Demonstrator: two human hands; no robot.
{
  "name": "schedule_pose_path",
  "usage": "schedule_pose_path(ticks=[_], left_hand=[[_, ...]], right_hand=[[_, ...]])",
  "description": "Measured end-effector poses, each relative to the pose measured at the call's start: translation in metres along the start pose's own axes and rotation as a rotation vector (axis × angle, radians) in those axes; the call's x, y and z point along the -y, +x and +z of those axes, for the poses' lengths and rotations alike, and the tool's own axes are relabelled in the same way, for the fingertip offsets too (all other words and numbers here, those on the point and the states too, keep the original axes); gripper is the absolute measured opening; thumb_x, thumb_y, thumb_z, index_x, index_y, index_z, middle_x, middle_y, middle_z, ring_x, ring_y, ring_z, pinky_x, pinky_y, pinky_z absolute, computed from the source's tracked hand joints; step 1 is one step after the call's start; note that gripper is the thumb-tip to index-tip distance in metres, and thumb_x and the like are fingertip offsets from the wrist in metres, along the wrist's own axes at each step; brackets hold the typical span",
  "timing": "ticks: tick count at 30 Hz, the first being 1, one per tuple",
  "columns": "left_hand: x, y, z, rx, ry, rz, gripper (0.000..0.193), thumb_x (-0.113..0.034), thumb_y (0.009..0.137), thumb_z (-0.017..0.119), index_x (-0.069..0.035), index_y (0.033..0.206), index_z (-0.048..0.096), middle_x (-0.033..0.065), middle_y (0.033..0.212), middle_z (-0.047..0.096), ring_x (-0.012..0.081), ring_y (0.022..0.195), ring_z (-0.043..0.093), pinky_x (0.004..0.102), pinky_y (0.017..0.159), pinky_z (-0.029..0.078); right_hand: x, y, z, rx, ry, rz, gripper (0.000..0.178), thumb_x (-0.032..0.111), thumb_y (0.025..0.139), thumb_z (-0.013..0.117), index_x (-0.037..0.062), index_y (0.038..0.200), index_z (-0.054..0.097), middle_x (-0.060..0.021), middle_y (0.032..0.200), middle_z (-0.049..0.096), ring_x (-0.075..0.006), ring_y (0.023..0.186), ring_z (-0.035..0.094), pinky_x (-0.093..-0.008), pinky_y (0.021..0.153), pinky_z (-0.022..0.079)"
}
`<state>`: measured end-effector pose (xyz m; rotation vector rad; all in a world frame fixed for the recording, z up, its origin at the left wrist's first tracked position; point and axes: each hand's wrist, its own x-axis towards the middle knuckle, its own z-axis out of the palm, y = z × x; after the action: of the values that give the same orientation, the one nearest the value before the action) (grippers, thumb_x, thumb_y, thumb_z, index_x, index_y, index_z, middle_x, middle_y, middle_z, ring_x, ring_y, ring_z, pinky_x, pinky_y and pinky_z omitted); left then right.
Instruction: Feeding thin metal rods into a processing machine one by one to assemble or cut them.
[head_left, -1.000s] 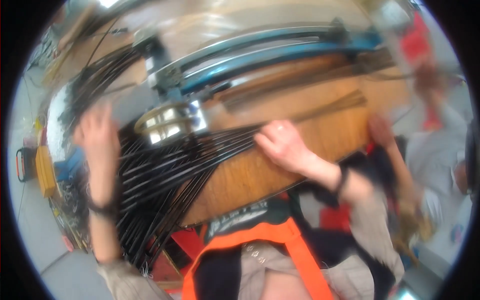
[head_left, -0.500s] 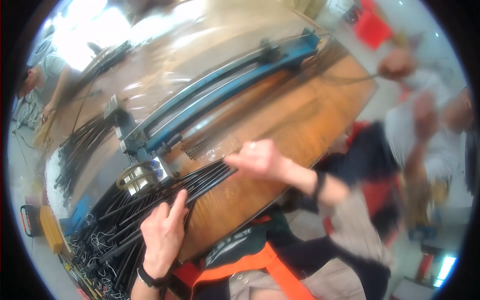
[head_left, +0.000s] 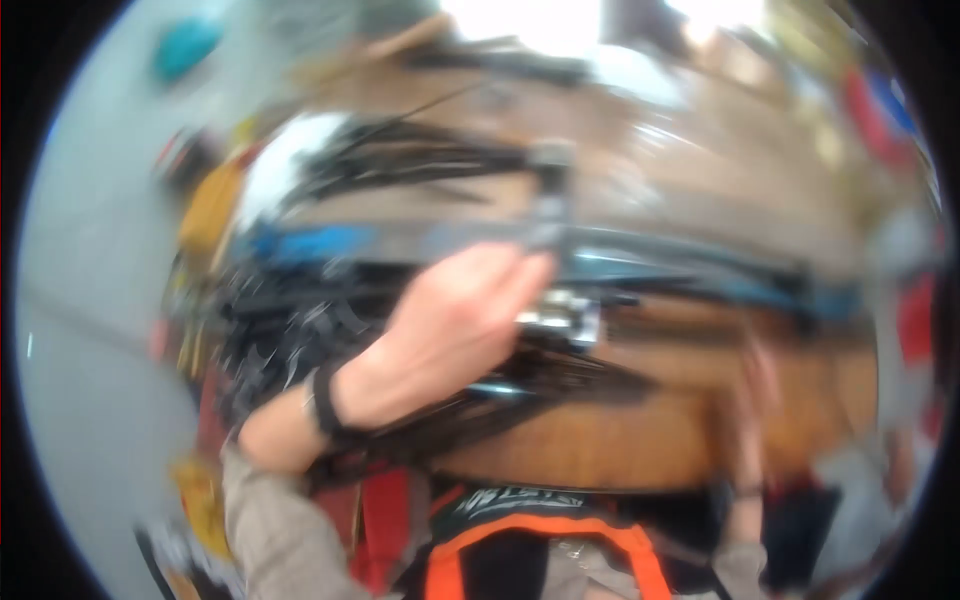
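Observation:
My left hand point(head_left: 450, 325) reaches over the metal clamping head point(head_left: 570, 320) of the long blue fixture point(head_left: 690, 265). Its fingers are drawn together at the head's left side; blur hides what is between them. Below and left of that hand lies a bundle of thin black rods point(head_left: 480, 415), their right ends fanning out on the wooden table. Farther right, my right hand point(head_left: 752, 400) is over the wood, strongly blurred, fingers seemingly stretched out with nothing seen in them.
The wooden table point(head_left: 560, 450) ends close to my body. Another pile of dark rods point(head_left: 430, 155) lies beyond the fixture. At the left stand a yellow object point(head_left: 208, 215) and a blue piece point(head_left: 315, 242). Blurred people are at the right and far sides.
My view has swung left. The left hand has moved from beside the rods up to the clamping head. My right hand has come off the rod ends and is farther right.

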<state>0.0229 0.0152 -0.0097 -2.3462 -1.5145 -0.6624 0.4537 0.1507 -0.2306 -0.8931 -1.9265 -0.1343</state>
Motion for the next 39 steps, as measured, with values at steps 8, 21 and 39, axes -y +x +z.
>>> schedule_pose_path(ticks=[8,21,39], left_hand=[[0.035,0.012,-0.027,-0.254,0.155,-0.033,0.045,0.003,0.083,0.057,-0.006,0.126,0.061,0.0090,0.080,0.056,0.0251,0.071,0.060,0.0362,0.059,0.052],[0.107,-0.074,-0.073,-0.129,0.138,-0.428,0.040,-0.002,0.096,0.061,-0.011,0.135,0.062,0.0157,0.089,0.060,0.0331,0.074,0.061,0.0419,0.067,0.048],[0.123,-0.080,-0.058,-0.061,0.060,-0.550,0.033,-0.004,0.099,0.061,-0.003,0.131,0.063,0.0172,0.094,0.065,0.0247,0.079,0.061,0.0334,0.074,0.050]], right_hand=[[0.002,0.037,0.050,0.151,0.540,0.634,0.030,0.021,0.108,0.052,0.0002,0.127,0.063,-0.0024,0.108,0.067,-0.0079,0.091,0.059,-0.0209,0.080,0.049],[0.184,0.233,0.208,0.338,0.671,-0.194,0.017,0.027,0.085,0.080,0.0123,0.094,0.081,-0.0067,0.080,0.071,-0.0199,0.079,0.067,-0.0374,0.080,0.052],[0.186,0.230,0.225,0.594,0.626,-0.240,0.024,0.035,0.088,0.076,0.0110,0.090,0.079,-0.0062,0.072,0.066,-0.0211,0.076,0.061,-0.0382,0.086,0.044]])
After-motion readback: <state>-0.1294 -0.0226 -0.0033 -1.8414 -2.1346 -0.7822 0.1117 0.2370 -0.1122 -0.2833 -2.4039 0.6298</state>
